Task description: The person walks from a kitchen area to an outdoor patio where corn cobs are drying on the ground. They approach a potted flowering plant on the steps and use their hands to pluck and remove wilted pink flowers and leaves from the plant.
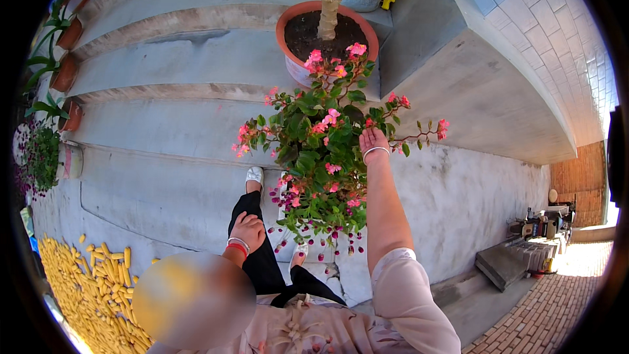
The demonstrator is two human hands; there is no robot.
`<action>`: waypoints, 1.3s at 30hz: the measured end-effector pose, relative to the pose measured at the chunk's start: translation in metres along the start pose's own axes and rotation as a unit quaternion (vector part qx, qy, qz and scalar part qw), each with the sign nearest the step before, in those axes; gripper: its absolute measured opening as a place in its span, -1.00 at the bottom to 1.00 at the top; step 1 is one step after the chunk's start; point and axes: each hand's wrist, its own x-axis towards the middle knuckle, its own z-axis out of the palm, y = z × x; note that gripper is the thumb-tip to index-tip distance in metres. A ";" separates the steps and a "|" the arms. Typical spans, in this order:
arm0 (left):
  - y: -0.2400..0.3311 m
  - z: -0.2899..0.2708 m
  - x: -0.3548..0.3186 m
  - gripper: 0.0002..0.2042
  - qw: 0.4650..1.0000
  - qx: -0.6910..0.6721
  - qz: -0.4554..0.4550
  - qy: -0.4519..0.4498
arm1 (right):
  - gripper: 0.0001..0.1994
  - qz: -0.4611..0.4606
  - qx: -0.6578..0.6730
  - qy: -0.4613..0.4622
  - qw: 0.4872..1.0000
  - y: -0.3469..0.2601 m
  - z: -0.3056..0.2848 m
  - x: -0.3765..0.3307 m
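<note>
In front of me stands a bushy begonia (304, 121) with pink flowers and dark green leaves. My right hand (373, 139), a bracelet at its wrist, reaches into the plant's right side. Its fingers are held together, the tips at a small pink begonia flower (370, 122); leaves partly hide their grip. My left hand (249, 228) rests on my dark-trousered leg, fingers lying loosely over it and nothing seen in them. Below the begonia hang small purple globe-shaped flowers (321, 257). The begonia's pot is mostly hidden by foliage.
Beyond the begonia is a round terracotta-rimmed pot (283, 36) with a thick-stemmed plant. Concrete steps (170, 65) rise ahead, bordered by small pots (64, 72) on the left. Corn cobs (98, 288) are heaped at lower left. A concrete side wall (485, 92) stands at right.
</note>
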 end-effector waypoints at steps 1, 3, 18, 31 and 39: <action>-0.001 0.000 0.001 -0.88 1.000 0.001 0.002 0.004 | -0.85 0.005 -0.010 -0.008 1.000 0.001 -0.001 0.002; -0.002 0.000 -0.001 -0.90 1.000 -0.001 -0.002 0.003 | -0.86 0.014 -0.029 -0.025 0.999 0.006 -0.003 0.004; 0.002 0.005 -0.004 -0.91 1.000 -0.010 -0.008 0.023 | -0.85 0.038 -0.007 -0.094 0.995 0.009 0.004 -0.040; 0.010 0.014 -0.008 -0.91 0.999 -0.018 0.007 0.042 | -0.82 -0.282 -0.565 -0.237 0.738 0.017 0.083 -0.124; 0.011 0.017 -0.015 -0.90 0.999 -0.024 -0.006 0.041 | -0.82 -0.423 -0.794 -0.205 0.386 0.033 0.106 -0.137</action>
